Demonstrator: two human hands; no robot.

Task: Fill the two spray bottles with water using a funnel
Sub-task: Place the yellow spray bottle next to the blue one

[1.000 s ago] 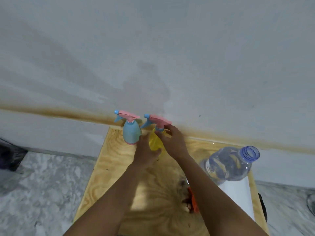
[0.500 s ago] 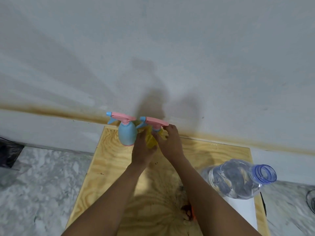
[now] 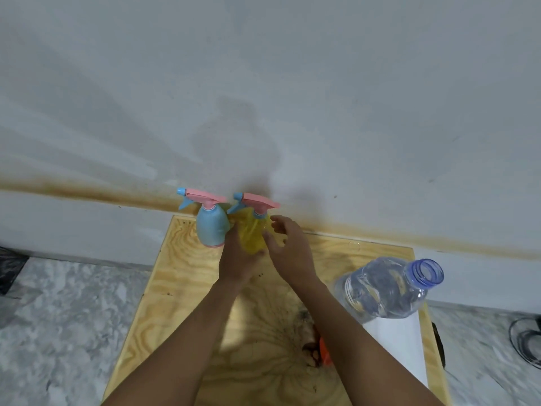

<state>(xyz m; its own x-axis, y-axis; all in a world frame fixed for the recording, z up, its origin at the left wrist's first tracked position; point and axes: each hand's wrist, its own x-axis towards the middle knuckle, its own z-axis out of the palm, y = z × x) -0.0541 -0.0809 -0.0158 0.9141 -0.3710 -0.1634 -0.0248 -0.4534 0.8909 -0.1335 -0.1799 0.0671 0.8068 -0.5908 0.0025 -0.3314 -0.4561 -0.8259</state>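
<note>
Two spray bottles with pink trigger heads stand at the far edge of the plywood table (image 3: 175,288), against the wall. The blue spray bottle (image 3: 210,227) is on the left and nothing touches it. Beside it, my left hand (image 3: 237,259) grips the body of the yellow spray bottle (image 3: 251,235) from the near left side. My right hand (image 3: 289,250) hovers just right of that bottle's neck, fingers loosely spread and off the trigger head. An orange object (image 3: 325,351), possibly the funnel, shows only partly behind my right forearm.
A large clear water bottle (image 3: 386,288) with an uncapped blue mouth stands at the table's right side, on or beside a white sheet (image 3: 395,341). Marble floor surrounds the table. A dark round object (image 3: 527,341) sits on the floor at far right.
My right hand's fingers were pinching the yellow bottle's head and collar; they have now come off and spread. My left hand keeps its hold on the bottle's body.
</note>
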